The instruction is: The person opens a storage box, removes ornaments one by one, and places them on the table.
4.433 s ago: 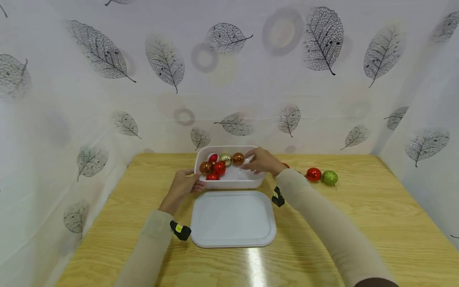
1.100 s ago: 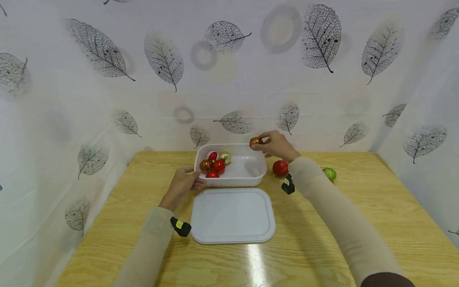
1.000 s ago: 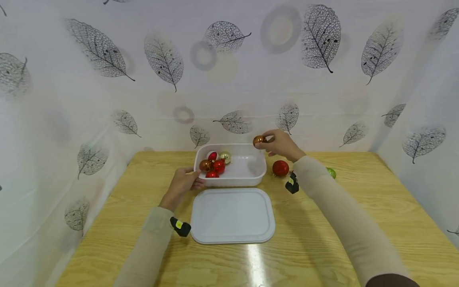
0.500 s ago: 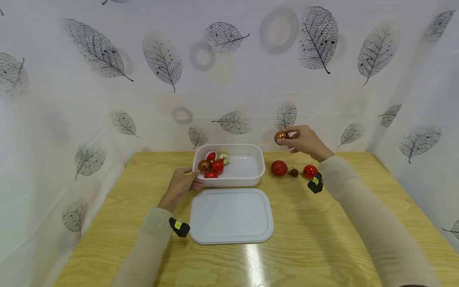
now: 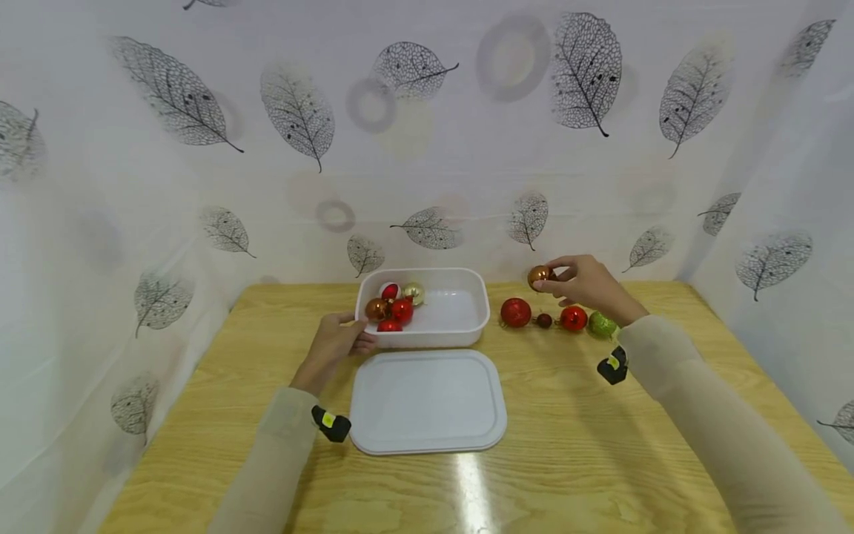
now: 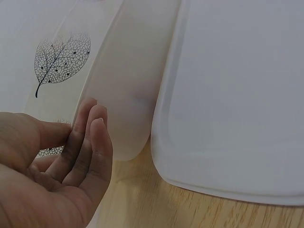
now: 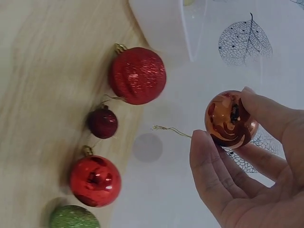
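My right hand (image 5: 586, 283) pinches a shiny copper-coloured Christmas bauble (image 7: 231, 118) between thumb and fingers, up above the row of baubles at the back right. A gold string loop hangs off it in the right wrist view. My left hand (image 6: 61, 166) grips the left front corner of a white plastic box (image 5: 427, 340), thumb at the rim and fingers along the outer wall. Bunched at the left inside the box are several baubles: a copper one (image 5: 376, 309), a pale gold one (image 5: 414, 293) and red ones (image 5: 402, 311).
Right of the box stands a row: a large matte red bauble (image 5: 516, 313), a small dark red one (image 5: 543, 320), a shiny red one (image 5: 574, 319) and a glittery green one (image 5: 602, 325). The white lid (image 5: 428, 404) lies on the wooden table (image 5: 560, 452) before the box.
My right hand has lifted the copper bauble out of the box's right side and carried it rightward, now lower over the row. My left hand has stayed at the box corner.
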